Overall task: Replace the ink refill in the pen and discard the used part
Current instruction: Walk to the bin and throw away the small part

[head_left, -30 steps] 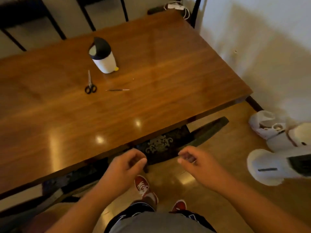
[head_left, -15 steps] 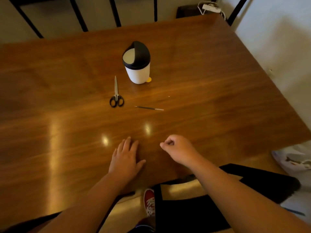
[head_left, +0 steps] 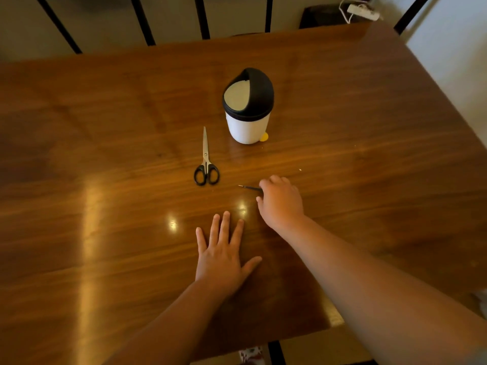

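Observation:
A thin dark ink refill [head_left: 249, 187] lies on the wooden table [head_left: 369, 143], its pointed tip facing left. My right hand [head_left: 280, 201] rests over its right end with the fingers curled down onto it, hiding that end. My left hand [head_left: 224, 254] lies flat on the table nearer to me, fingers spread, holding nothing. A small white bin with a black swing lid [head_left: 247, 109] stands upright behind the refill. No pen body shows.
Black-handled scissors [head_left: 206, 164] lie shut to the left of the bin, blades pointing away. A small yellow piece [head_left: 264, 137] sits at the bin's base. Black railing bars [head_left: 201, 17] and a white power strip [head_left: 363, 11] lie beyond the far edge.
The view has moved in over the table. My right hand reached forward from the near edge to the refill and curled onto it. My left hand went flat and stayed there.

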